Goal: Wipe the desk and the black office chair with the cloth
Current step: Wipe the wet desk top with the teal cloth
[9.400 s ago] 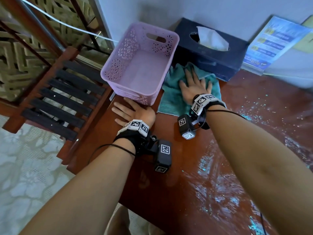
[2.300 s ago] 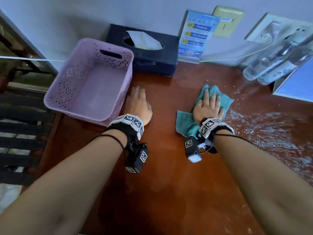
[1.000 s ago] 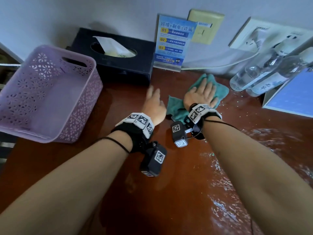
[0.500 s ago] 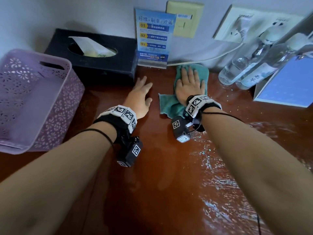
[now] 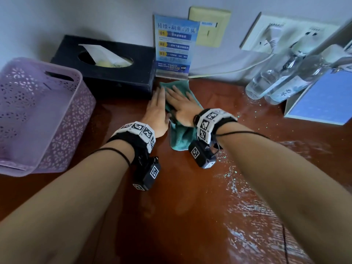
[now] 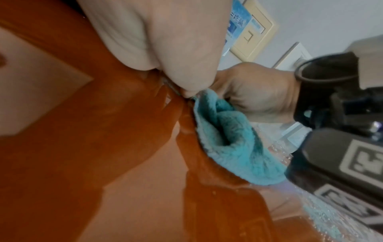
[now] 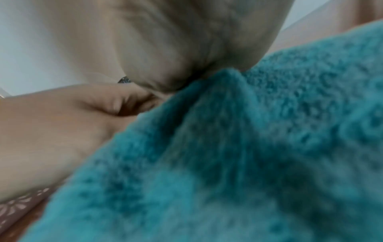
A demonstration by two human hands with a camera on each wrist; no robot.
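Note:
A teal cloth [image 5: 182, 136] lies bunched on the reddish-brown desk [image 5: 181, 206], near its back edge. My right hand [image 5: 181, 103] presses flat on the cloth with straight fingers, just in front of the blue sign. My left hand [image 5: 158, 109] rests flat on the desk right beside it, touching the cloth's left edge. In the left wrist view the cloth [image 6: 234, 144] bulges out below the right hand's heel [image 6: 254, 93]. The cloth [image 7: 248, 155] fills the right wrist view under the palm. No office chair is in view.
A black tissue box [image 5: 106, 67] stands just left of the hands, and a purple basket [image 5: 38, 115] further left. The blue sign [image 5: 174, 46] stands against the wall. Clear bottles [image 5: 282, 77] and a blue-faced box [image 5: 320, 100] sit at back right. Wet streaks [image 5: 253, 202] shine on the right.
My right hand has slid the cloth leftward along the back edge, up against my left hand near the tissue box. The left hand has stayed flat on the desk.

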